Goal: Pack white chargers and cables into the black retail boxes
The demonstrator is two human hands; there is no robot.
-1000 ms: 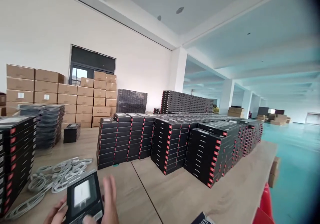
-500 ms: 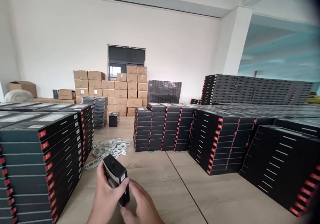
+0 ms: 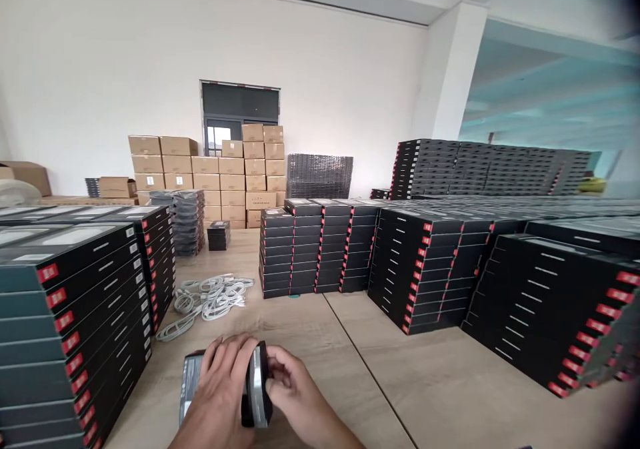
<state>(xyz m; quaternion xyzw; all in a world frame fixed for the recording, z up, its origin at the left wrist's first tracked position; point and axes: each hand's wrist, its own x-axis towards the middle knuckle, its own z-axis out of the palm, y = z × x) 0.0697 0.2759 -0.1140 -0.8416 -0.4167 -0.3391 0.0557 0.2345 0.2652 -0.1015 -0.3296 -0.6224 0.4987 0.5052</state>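
Note:
Low at the centre, a small black box point(image 3: 258, 385) with a pale band along its end is in both hands. My left hand point(image 3: 223, 385) is wrapped over its top, back of the hand towards me, and covers most of it. To the left of that hand a grey printed panel point(image 3: 189, 385) shows; whether it belongs to the same box I cannot tell. At the box's right end my right hand point(image 3: 293, 385) has thumb and curled fingers closed on its edge. Just beyond the hands, a tangle of white cables point(image 3: 213, 297) lies on the wooden table point(image 3: 305, 329).
Tall stacks of black boxes with red labels point(image 3: 90, 315) stand close on my left. More stacks point(image 3: 400, 269) fill the middle and right. Farther back are a dark bundled pile point(image 3: 187, 222), a small black stack point(image 3: 219, 235) and brown cartons point(image 3: 233, 181) against the wall.
My view has swung left. The box's window face with a white item showed first; the box has since been turned on edge and lowered, and my left hand now lies over it.

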